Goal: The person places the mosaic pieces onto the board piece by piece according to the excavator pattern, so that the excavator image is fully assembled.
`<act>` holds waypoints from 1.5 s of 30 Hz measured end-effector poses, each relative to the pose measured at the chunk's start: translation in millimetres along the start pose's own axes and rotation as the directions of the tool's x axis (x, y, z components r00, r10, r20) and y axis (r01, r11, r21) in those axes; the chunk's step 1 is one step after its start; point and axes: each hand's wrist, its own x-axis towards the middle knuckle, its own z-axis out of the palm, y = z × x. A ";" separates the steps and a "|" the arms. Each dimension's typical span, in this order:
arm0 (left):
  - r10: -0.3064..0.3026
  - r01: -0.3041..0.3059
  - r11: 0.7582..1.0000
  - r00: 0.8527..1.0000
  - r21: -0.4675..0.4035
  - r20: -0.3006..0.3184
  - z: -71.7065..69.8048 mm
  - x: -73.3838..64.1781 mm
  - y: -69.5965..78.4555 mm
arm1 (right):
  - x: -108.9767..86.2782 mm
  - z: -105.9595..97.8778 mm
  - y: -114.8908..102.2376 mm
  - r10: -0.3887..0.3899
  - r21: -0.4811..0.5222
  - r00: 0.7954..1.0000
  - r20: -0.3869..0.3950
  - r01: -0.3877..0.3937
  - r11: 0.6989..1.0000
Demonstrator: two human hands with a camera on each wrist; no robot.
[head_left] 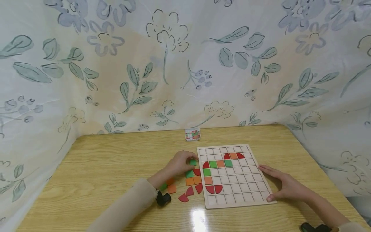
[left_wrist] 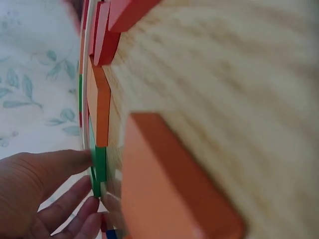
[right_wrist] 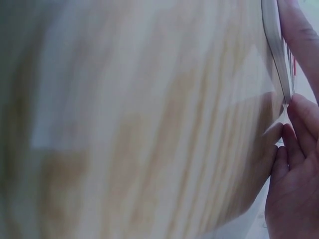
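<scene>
A pale wooden grid board [head_left: 240, 180] lies on the table, with several red quarter-circle, green and orange square tiles in its cells. My left hand [head_left: 180, 162] is at the board's left edge, thumb and fingers apart around a loose green square tile [head_left: 193, 162]. In the left wrist view, the thumb is beside green tiles [left_wrist: 100, 164]; whether it touches them I cannot tell. My right hand [head_left: 290, 187] rests along the board's right edge, fingers extended, thumb at the near corner. The right wrist view shows the fingers [right_wrist: 299, 124] against the board's edge.
Loose orange tiles [head_left: 189, 181] and red quarter-circles [head_left: 183, 198] lie left of the board. More orange and green tiles sit under the left forearm. A small patterned card [head_left: 192, 134] is at the table's back edge, before a floral cloth [head_left: 174, 64].
</scene>
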 end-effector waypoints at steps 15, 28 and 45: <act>-0.006 0.001 0.998 0.997 -0.055 -0.082 7.6 -7.8 -0.9 | -0.9 1.3 4.4 -0.016 -0.008 1.000 -0.009 0.016 1.000; -0.069 0.038 0.978 0.987 -0.204 -0.144 -13.3 -13.9 9.3 | -2.2 1.7 5.6 -0.010 -0.024 1.000 -0.008 0.010 1.000; 0.012 -0.031 0.971 0.997 -0.236 -0.083 -17.2 -10.8 25.0 | -2.4 -1.6 1.3 0.001 0.003 1.000 0.013 -0.001 1.000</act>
